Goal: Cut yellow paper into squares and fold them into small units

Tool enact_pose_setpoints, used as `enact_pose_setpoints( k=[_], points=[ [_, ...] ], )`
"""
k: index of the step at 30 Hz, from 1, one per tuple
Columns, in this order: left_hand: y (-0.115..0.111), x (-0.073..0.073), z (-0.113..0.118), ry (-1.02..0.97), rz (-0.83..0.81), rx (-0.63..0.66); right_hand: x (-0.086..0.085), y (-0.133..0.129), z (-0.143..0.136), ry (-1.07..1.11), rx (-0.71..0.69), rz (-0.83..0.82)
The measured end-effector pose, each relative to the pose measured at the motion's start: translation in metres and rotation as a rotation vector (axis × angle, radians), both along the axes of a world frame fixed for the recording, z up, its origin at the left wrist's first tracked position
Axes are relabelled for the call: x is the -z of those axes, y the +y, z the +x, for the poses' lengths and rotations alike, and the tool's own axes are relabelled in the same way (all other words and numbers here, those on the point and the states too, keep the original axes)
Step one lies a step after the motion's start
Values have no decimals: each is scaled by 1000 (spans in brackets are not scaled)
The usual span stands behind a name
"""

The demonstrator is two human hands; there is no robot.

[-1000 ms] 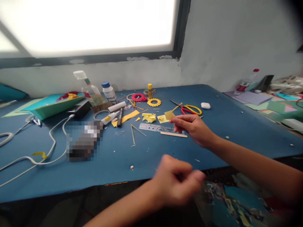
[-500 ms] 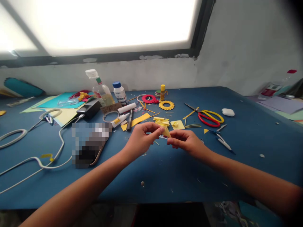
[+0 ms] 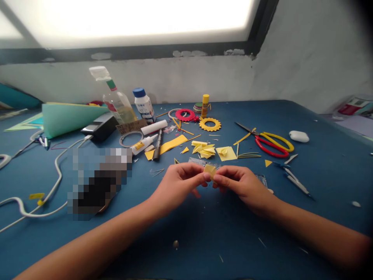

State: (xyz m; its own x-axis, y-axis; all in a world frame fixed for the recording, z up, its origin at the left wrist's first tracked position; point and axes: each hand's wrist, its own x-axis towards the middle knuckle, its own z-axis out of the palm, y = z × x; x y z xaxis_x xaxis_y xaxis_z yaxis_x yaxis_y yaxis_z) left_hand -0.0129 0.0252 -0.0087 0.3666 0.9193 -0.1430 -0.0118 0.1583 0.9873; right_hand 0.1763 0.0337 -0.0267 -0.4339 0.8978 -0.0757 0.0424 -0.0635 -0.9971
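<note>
A small piece of yellow paper (image 3: pixel 210 170) is held up between both hands above the blue table. My left hand (image 3: pixel 183 181) pinches its left side between thumb and fingers. On the other side, the thumb and fingers of my right hand (image 3: pixel 240 181) close on its right edge. Just beyond the hands lie several folded yellow paper pieces (image 3: pixel 204 149) and a yellow paper square (image 3: pixel 226 153) with a folded bit on it. A clear ruler (image 3: pixel 198 161) is partly hidden behind my hands.
Red-and-yellow scissors (image 3: pixel 274 144) and a compass (image 3: pixel 297 182) lie at right, near a white case (image 3: pixel 299 136). Behind are a glue stick (image 3: pixel 205 105), toothed paper rings (image 3: pixel 210 124) and a marker (image 3: pixel 157 144). Bottles (image 3: pixel 118 103), a phone (image 3: pixel 101 186) and a white cable (image 3: pixel 56 167) occupy the left.
Both hands have come slightly closer together, and the yellow paper has turned from a pointed shape to a squarer face. The camera view has shifted, and a green sheet at left now stands raised.
</note>
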Motion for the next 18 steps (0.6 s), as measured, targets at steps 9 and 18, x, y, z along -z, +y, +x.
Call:
enact_pose_setpoints(
  k=[9, 18],
  points=[
    [-1, 3, 1, -29, -44, 29, 4, -3, 3, 29, -25, -11],
    [-4, 2, 0, -35, 59, 74, 4, -8, 3, 156, -201, -183]
  ],
)
